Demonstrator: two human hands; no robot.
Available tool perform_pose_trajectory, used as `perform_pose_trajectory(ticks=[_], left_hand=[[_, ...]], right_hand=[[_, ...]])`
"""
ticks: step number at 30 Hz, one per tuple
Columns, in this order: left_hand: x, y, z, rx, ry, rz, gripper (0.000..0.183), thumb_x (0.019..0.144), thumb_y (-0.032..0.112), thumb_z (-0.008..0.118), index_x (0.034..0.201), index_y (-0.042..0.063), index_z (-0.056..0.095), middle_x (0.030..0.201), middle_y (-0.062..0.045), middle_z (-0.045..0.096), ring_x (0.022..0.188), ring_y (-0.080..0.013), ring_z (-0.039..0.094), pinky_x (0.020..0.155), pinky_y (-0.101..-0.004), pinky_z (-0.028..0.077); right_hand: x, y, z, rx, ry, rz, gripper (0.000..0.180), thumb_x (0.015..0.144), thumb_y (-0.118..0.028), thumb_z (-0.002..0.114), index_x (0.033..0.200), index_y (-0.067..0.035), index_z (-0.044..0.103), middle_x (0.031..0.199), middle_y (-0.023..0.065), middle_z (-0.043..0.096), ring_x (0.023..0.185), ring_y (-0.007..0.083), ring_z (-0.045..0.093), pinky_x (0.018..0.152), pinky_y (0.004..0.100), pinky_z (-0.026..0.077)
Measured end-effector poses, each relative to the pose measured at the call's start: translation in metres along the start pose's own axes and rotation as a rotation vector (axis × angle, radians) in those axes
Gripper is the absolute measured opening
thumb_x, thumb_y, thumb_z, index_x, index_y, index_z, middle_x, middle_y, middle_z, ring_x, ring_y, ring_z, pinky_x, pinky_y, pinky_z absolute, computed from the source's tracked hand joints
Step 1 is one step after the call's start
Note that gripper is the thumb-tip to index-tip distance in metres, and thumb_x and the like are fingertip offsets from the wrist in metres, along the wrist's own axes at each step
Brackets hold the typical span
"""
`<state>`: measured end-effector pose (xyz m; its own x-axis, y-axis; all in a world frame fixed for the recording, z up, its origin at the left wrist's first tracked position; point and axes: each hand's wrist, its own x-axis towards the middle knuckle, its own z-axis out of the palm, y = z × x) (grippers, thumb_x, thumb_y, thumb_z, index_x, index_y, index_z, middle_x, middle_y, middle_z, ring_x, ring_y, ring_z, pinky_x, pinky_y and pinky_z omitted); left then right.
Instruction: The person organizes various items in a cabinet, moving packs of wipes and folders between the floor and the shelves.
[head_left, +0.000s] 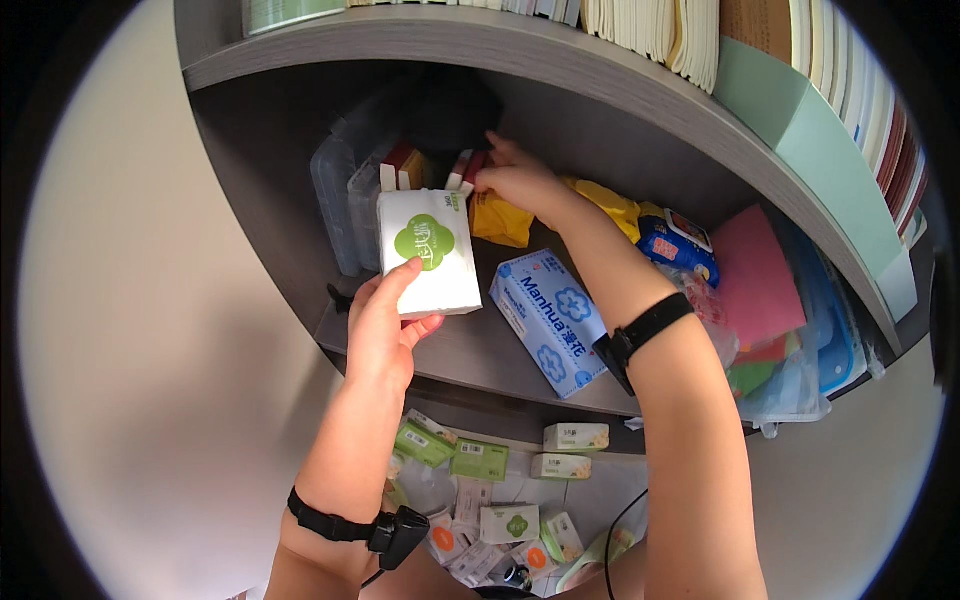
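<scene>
My left hand (390, 322) holds a white pack of tissues with a green clover-shaped mark (442, 281), thumb on its front, at the left of the shelf compartment. Deeper inside, my right hand (514, 176) reaches to a small red and white box (466, 171); whether its fingers grip the box is hard to tell. Just below that hand lies a yellow packet (501, 221). A blue Manhua tissue pack (551, 322) lies tilted on the shelf board, partly behind my right forearm. Another red and orange box (405, 166) stands behind the white pack.
Clear plastic boxes (335, 202) stand at the compartment's left wall. To the right are a blue packet (679, 247), a pink folder or sheet (757, 277) and plastic bags. Books (645, 34) fill the shelf above. Several tissue packs (510, 523) lie below the shelf's front edge.
</scene>
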<state>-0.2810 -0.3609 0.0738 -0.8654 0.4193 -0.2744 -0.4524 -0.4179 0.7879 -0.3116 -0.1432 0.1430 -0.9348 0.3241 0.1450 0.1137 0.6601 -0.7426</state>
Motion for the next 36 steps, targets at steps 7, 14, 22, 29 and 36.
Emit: perform_pose_trajectory(ticks=[7, 14, 22, 29, 36], left_hand=[[0.003, 0.006, 0.008, 0.129, -0.167, -0.015, 0.052, 0.077, 0.03, 0.07, 0.112, -0.002, 0.048, 0.102, -0.012, 0.058, 0.09, -0.0226, 0.059, 0.072, -0.0347, 0.051], [0.009, 0.005, 0.015, -0.147, -0.095, -0.137, 0.045, 0.08, 0.03, 0.065, 0.114, 0.004, 0.052, 0.108, -0.014, 0.06, 0.095, -0.0285, 0.061, 0.074, -0.0397, 0.053], [0.01, 0.006, 0.012, -0.166, -0.115, -0.144, 0.045, 0.08, 0.03, 0.064, 0.115, 0.004, 0.052, 0.11, -0.014, 0.059, 0.096, -0.0295, 0.06, 0.076, -0.0424, 0.052], [0.01, 0.008, 0.016, -0.279, -0.117, -0.148, 0.045, 0.081, 0.03, 0.063, 0.116, 0.005, 0.05, 0.111, -0.013, 0.058, 0.1, -0.0288, 0.058, 0.077, -0.042, 0.051], [0.008, 0.006, 0.016, -0.345, -0.101, -0.153, 0.044, 0.081, 0.03, 0.063, 0.117, 0.008, 0.05, 0.113, -0.012, 0.056, 0.103, -0.0289, 0.055, 0.078, -0.0412, 0.049]], right_hand=[[0.029, 0.008, 0.002, 0.155, -0.117, -0.033, 0.083, 0.073, -0.016, 0.059, 0.146, -0.009, 0.02, 0.127, 0.0182, 0.049, 0.114, 0.0241, 0.051, 0.094, 0.0298, 0.04], [0.037, 0.001, -0.016, 0.433, -0.036, 0.083, 0.054, 0.083, -0.025, 0.06, 0.133, -0.01, 0.044, 0.123, 0.0138, 0.053, 0.102, 0.0216, 0.057, 0.084, 0.0311, 0.047], [0.067, -0.02, -0.01, 0.937, 0.182, 0.187, 0.022, 0.086, -0.008, 0.059, 0.107, -0.004, 0.053, 0.109, 0.0127, 0.055, 0.096, 0.0266, 0.059, 0.085, 0.039, 0.054], [0.092, -0.011, -0.042, 1.204, 0.26, -0.049, 0.02, 0.092, -0.009, 0.051, 0.11, 0.001, 0.049, 0.113, 0.015, 0.053, 0.103, 0.0293, 0.055, 0.085, 0.0402, 0.055], [0.049, 0.01, -0.034, 0.401, 0.155, 0.294, 0.057, 0.09, -0.047, 0.049, 0.127, -0.004, 0.048, 0.127, 0.0159, 0.052, 0.114, 0.0285, 0.051, 0.091, 0.043, 0.046]])
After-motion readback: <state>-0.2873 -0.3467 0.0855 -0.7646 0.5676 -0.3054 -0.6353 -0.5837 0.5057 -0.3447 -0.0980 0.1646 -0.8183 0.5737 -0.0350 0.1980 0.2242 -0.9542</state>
